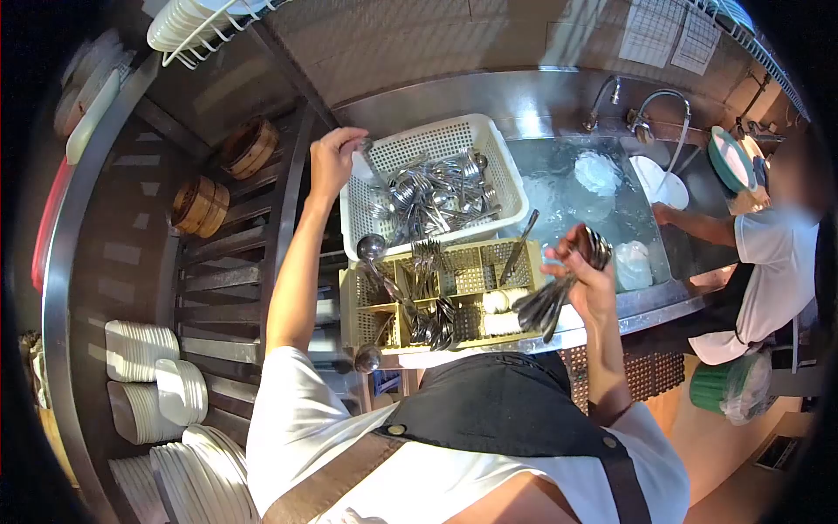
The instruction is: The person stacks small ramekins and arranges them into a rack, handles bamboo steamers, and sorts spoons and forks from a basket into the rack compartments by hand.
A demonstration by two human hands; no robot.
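Observation:
My left hand [330, 162] is raised over the left edge of the white perforated basket [362, 210]. Its fingers pinch a piece of cutlery [374, 168], blurred, so its kind is unclear. Loose forks and spoons [436, 196] lie heaped in the basket. My right hand [591, 278] is closed around a bunch of forks [546, 310], tines up and handles slanting down to the left. It is just right of a yellow divided cutlery rack [471, 259]. Forks [426, 262], ladles [371, 246], dark-handled cutlery [434, 325] and a knife [521, 244] stand in the rack's compartments.
Behind my right hand is a sink [559, 196] full of water with white dishes in it. A co-worker [777, 253] in a white shirt reaches into its right side. Shelves with stacked white plates [205, 472] and wooden steamers [201, 207] line the left.

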